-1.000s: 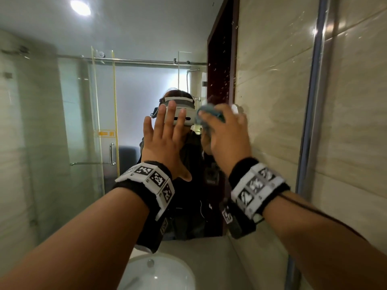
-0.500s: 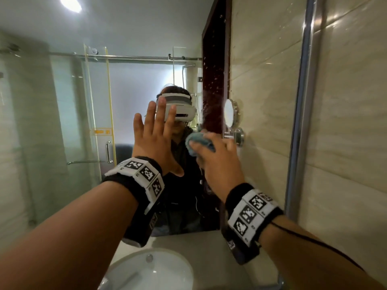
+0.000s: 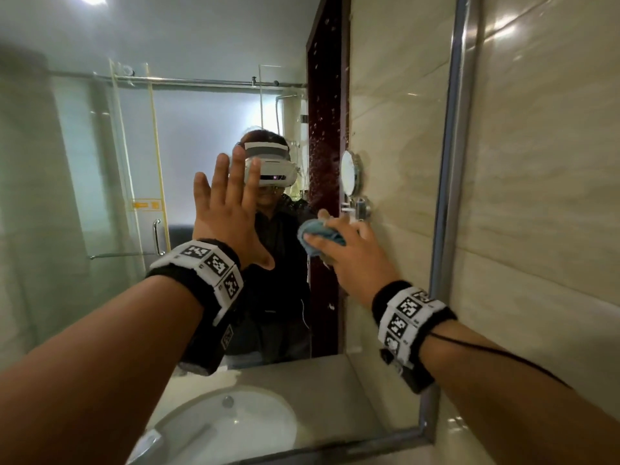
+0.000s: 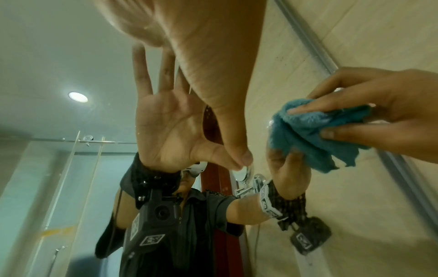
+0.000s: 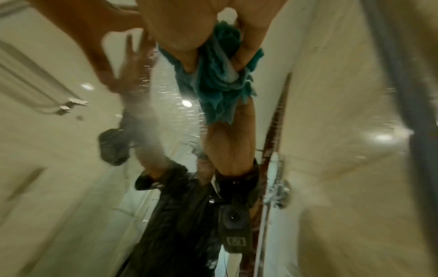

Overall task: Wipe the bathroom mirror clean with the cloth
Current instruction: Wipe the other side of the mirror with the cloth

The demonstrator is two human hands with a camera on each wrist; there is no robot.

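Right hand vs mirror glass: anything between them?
Yes: the bunched blue cloth sits between the right hand and the mirror glass, clearest in the left wrist view.

The head view faces the mirror point(image 3: 201, 129) straight on from close. Both wrist views look up along the hands at the glass, sharing the cloth point(image 4: 315, 131).

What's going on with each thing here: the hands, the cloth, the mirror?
left hand: fingers straight and spread, flat against the glass.
right hand: grips the cloth, pressing it to the mirror.
cloth: blue, bunched up.
mirror: water spots show on its glass.
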